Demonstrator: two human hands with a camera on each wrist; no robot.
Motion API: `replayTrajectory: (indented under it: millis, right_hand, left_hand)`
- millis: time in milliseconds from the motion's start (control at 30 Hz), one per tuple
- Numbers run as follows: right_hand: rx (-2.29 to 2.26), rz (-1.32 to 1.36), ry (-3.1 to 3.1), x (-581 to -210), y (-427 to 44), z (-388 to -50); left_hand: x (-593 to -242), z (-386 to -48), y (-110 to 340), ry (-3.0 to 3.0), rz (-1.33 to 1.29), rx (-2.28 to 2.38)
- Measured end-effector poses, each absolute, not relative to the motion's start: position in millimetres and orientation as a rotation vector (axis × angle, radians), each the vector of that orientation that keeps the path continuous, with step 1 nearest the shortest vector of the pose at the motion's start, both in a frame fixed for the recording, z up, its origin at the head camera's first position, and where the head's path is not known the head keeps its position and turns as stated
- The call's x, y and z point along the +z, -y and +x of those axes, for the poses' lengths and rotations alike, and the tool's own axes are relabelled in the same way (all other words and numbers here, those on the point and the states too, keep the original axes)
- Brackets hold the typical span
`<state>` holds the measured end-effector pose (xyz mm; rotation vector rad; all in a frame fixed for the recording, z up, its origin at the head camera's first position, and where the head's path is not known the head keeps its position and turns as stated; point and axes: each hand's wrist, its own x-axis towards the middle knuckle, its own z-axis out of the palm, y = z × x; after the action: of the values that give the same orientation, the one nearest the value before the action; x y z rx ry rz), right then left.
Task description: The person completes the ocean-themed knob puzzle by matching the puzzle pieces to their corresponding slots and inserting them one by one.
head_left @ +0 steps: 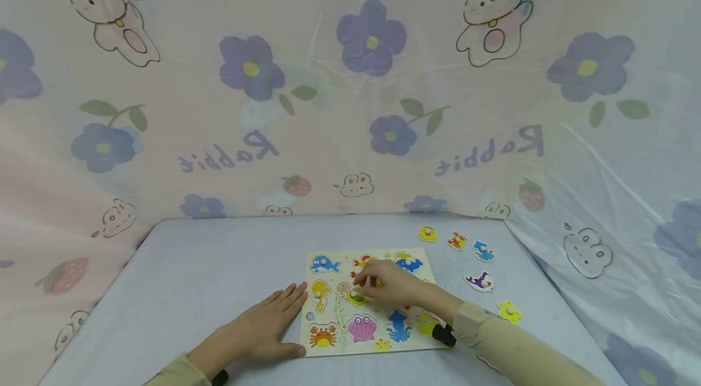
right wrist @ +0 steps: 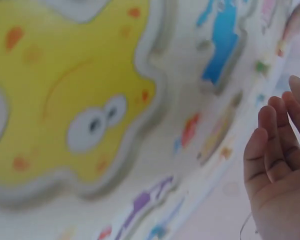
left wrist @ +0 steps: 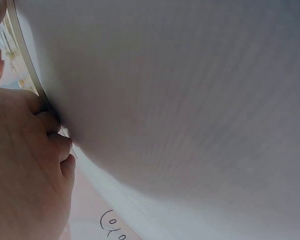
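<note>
A cream puzzle board (head_left: 328, 346) with sea-animal pictures lies on the table. My left hand (head_left: 263, 326) rests at its left edge, fingers extended and thumb at the lower corner; the left wrist view shows this hand (left wrist: 30, 160) against the board's edge. Over the board's middle, my right hand (head_left: 391, 284) pinches at a small green-and-yellow piece (head_left: 356, 297), its thumb and fingertips partly covering it. The right wrist view shows this hand (right wrist: 285, 160) with bent fingers; the pinched piece is not distinguishable there. A yellow starfish shape (right wrist: 65, 100) fills that view's left side.
Loose knobbed pieces lie right of the board: a yellow one (head_left: 427, 234), an orange crab (head_left: 456, 241), a blue one (head_left: 483, 251), a purple one (head_left: 479, 282) and a yellow star (head_left: 509, 312). A patterned curtain (head_left: 317, 118) hangs behind the table (head_left: 219, 264).
</note>
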<state>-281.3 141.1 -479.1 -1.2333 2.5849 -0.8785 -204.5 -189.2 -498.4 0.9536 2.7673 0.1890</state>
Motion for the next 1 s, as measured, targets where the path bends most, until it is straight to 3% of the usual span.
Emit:
replayTrajectory:
  millis: [300, 700, 1000]
  right_hand:
    - [-1.089, -1.196, -2.717, -465, -175, -286]
    - [-1.269, -0.765, -2.987, -450, -244, -282]
    - [-1.228, -0.583, -3.109, -461, -290, -294]
  left_hand:
    - [-499, -203, 191, -2.774, 0.96, 0.184]
    - [-497, -202, 190, -2.766, 0.963, 0.193]
    - [-497, -203, 190, -2.772, 0.981, 0.205]
